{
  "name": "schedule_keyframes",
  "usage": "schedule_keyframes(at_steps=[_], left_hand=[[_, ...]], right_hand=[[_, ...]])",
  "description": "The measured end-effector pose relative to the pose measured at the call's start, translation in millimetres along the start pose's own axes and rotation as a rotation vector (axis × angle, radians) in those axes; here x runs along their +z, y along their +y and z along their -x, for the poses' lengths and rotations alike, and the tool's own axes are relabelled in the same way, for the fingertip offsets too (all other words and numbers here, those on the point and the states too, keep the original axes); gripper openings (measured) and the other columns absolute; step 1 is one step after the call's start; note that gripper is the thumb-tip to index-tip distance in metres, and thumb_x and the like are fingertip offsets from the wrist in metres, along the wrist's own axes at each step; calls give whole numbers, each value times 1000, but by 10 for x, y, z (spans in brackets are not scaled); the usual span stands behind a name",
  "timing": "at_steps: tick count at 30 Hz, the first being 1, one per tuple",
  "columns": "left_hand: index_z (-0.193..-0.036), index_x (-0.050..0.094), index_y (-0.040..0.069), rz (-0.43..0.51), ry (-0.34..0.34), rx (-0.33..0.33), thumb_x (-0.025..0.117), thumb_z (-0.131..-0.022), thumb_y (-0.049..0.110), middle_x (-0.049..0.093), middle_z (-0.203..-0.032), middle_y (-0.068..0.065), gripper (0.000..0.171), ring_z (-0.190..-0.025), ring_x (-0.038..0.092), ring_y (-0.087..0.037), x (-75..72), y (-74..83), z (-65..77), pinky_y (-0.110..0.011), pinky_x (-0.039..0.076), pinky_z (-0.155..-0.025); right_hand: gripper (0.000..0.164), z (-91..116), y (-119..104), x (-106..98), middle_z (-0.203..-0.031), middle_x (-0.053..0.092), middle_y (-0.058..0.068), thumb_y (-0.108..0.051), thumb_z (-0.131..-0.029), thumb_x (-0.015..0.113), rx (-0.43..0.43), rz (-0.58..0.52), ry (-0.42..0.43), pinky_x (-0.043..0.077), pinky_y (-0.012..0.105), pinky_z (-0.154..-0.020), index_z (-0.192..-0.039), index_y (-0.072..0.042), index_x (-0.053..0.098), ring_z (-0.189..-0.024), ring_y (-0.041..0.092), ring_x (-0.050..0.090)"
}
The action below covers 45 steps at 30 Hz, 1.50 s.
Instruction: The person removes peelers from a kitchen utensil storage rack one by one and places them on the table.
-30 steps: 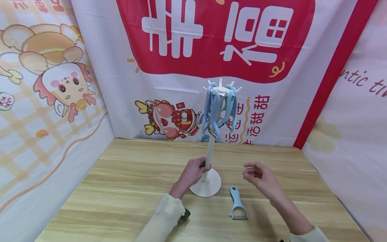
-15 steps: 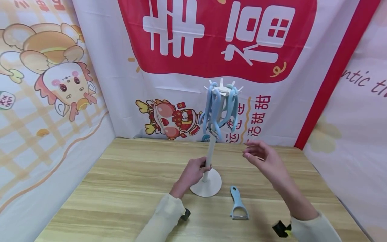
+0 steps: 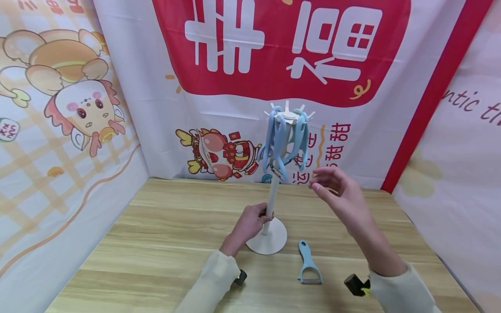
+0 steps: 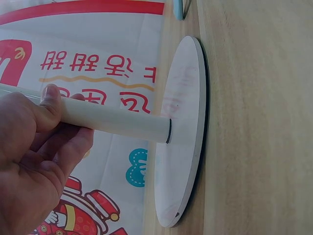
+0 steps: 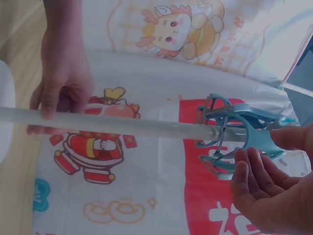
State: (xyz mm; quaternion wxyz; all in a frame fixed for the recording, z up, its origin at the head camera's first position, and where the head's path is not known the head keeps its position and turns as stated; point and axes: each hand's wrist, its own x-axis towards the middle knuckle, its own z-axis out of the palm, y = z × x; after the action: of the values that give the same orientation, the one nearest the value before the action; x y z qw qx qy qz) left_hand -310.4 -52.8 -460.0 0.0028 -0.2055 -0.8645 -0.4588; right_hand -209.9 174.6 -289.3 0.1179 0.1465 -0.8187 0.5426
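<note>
A white upright rack (image 3: 273,195) stands on its round base (image 3: 270,244), with several light-blue Y-shaped peelers (image 3: 278,139) hanging from the hooks at its top. My left hand (image 3: 247,222) grips the lower pole just above the base; the left wrist view shows thumb and fingers around the pole (image 4: 117,121). My right hand (image 3: 344,200) is raised to the right of the rack, fingers loosely bent, nothing between thumb and fingertips. In the right wrist view its fingers (image 5: 254,178) overlap the hanging peelers. One light-blue peeler (image 3: 306,258) lies on the table, handle pointing away, blade end nearest me.
The wood-grain table (image 3: 148,243) runs back to a printed red and white cloth (image 3: 219,102). Patterned cloths also hang at the left (image 3: 74,174) and right (image 3: 450,174). A black wrist device (image 3: 354,284) is by the right sleeve.
My right hand has risen from near the table to beside the lower ends of the hanging peelers, and shifted slightly left. The left hand, rack and loose peeler stay in place.
</note>
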Motion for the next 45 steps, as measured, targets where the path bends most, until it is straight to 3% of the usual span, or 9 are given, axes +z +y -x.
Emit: schedule_keyframes(at_steps=[12,16,24,39,45], left_hand=[[-110,68,10,3,-2,-5,62,-98,10,72,-101,-1,13,-98,67,-18,-7,18,-1,-48,56,-97],[-108,68,13,2,-1,-2,62,-98,11,72,-100,0,12,-97,67,-17,0,-2,-8,-47,57,-97],[-107,68,7,2,-8,35,63,-97,9,71,-97,-1,11,-96,67,-18,11,-33,-25,-47,57,-96],[-112,67,4,-14,-4,25,62,-98,9,72,-99,-2,16,-97,67,-18,-5,9,-6,-46,57,-96],[-111,68,10,-2,-4,9,62,-98,11,72,-100,-1,15,-96,66,-17,-6,2,-4,-46,57,-97]], right_hand=[[37,-80,-204,24,-120,65,13,-24,-98,64,-62,11,44,54,13,-89,-130,-8,56,-107,17,65],[41,-125,-238,39,-123,66,9,-28,-97,65,-63,18,58,55,15,-88,-132,-9,56,-108,13,66],[43,-227,-246,63,-130,66,8,-25,-97,65,-90,-10,58,53,15,-94,-136,-8,55,-115,15,66],[46,-363,-222,112,-137,63,6,-26,-97,65,-151,-23,74,50,17,-100,-139,-9,55,-124,21,63],[47,-428,-254,144,-138,62,5,-26,-98,65,-140,-8,92,49,27,-106,-140,-10,54,-125,20,62]])
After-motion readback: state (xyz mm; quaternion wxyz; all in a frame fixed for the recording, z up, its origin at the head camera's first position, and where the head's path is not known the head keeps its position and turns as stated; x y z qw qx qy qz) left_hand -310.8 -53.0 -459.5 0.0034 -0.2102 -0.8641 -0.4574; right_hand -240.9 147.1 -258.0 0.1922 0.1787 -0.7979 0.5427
